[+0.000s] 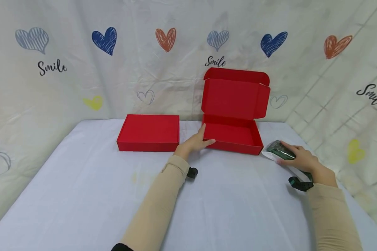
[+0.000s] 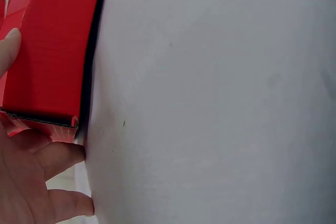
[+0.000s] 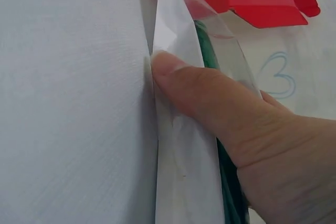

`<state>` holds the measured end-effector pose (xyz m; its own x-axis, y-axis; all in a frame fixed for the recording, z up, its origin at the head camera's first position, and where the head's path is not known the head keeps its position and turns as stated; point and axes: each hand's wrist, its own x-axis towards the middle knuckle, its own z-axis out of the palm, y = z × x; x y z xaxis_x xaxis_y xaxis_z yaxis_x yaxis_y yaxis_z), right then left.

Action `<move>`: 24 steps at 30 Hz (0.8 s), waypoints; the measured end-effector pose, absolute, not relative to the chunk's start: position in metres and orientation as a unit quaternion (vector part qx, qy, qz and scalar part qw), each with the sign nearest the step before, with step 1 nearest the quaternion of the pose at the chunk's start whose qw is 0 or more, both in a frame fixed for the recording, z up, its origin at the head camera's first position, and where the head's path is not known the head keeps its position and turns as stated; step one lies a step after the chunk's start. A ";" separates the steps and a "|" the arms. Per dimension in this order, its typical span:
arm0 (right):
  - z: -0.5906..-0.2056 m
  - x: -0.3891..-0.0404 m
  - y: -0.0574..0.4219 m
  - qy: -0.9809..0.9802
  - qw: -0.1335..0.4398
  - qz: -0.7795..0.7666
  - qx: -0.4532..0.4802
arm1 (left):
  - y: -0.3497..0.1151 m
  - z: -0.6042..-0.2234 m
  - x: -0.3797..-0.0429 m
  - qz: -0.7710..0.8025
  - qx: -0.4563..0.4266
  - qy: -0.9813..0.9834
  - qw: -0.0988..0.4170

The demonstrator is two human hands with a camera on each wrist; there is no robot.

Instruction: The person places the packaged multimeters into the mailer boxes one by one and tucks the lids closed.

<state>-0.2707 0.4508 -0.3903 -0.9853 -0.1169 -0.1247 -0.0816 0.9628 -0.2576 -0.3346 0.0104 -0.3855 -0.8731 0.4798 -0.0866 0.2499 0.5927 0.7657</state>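
Observation:
Toward the back of the table stands an open red cardboard box (image 1: 235, 148), its lid upright behind it and nothing showing inside. My left hand (image 1: 193, 142) holds its front left corner. In the left wrist view the thumb (image 2: 9, 51) lies against the front wall, with the other fingers round the side. To the right of the box, my right hand (image 1: 299, 159) grips a clear plastic packet (image 1: 274, 148) with a white backing and something dark green within. The right wrist view shows the thumb pressing on the packet's white side (image 3: 178, 145).
A closed red box (image 1: 150, 129) lies to the left of the open one. White cloth (image 1: 238, 202) covers the table. Behind hangs a pale backdrop (image 1: 188, 21) printed with hearts and the word Smile.

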 end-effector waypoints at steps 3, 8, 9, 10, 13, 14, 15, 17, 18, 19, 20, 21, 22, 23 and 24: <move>-0.390 -0.270 0.451 0.989 0.062 -0.126 -0.049 | 0.011 -0.385 -0.335 0.404 0.200 0.882 0.141; -0.388 -0.266 0.447 0.991 0.057 -0.112 -0.050 | 0.010 -0.388 -0.335 0.403 0.194 0.882 0.146; -0.388 -0.265 0.446 0.991 0.057 -0.112 -0.050 | 0.010 -0.389 -0.335 0.402 0.192 0.882 0.149; -0.387 -0.264 0.445 0.991 0.056 -0.113 -0.050 | 0.009 -0.390 -0.335 0.402 0.191 0.883 0.152; -0.385 -0.262 0.442 0.991 0.050 -0.114 -0.051 | 0.008 -0.391 -0.335 0.402 0.192 0.882 0.155; -0.385 -0.262 0.441 0.991 0.048 -0.114 -0.050 | 0.007 -0.391 -0.335 0.403 0.193 0.881 0.156; -0.384 -0.262 0.441 0.991 0.047 -0.114 -0.050 | 0.007 -0.391 -0.334 0.405 0.193 0.880 0.157; -0.384 -0.262 0.440 0.991 0.042 -0.113 -0.050 | 0.007 -0.391 -0.334 0.406 0.192 0.879 0.157; -0.384 -0.262 0.440 0.992 0.040 -0.113 -0.049 | 0.007 -0.391 -0.333 0.406 0.192 0.879 0.157; -0.385 -0.262 0.440 0.992 0.038 -0.112 -0.049 | 0.007 -0.391 -0.333 0.407 0.192 0.879 0.158; -0.385 -0.262 0.441 0.992 0.035 -0.112 -0.047 | 0.007 -0.392 -0.333 0.407 0.191 0.879 0.158; -0.386 -0.262 0.441 0.992 0.032 -0.112 -0.047 | 0.007 -0.392 -0.332 0.408 0.191 0.879 0.158; -0.386 -0.263 0.441 0.992 0.028 -0.111 -0.045 | 0.007 -0.392 -0.333 0.409 0.190 0.879 0.158; -0.386 -0.263 0.441 0.993 0.024 -0.110 -0.043 | 0.007 -0.392 -0.333 0.409 0.190 0.878 0.159; -0.386 -0.263 0.441 0.993 0.021 -0.109 -0.041 | 0.007 -0.391 -0.333 0.410 0.190 0.878 0.159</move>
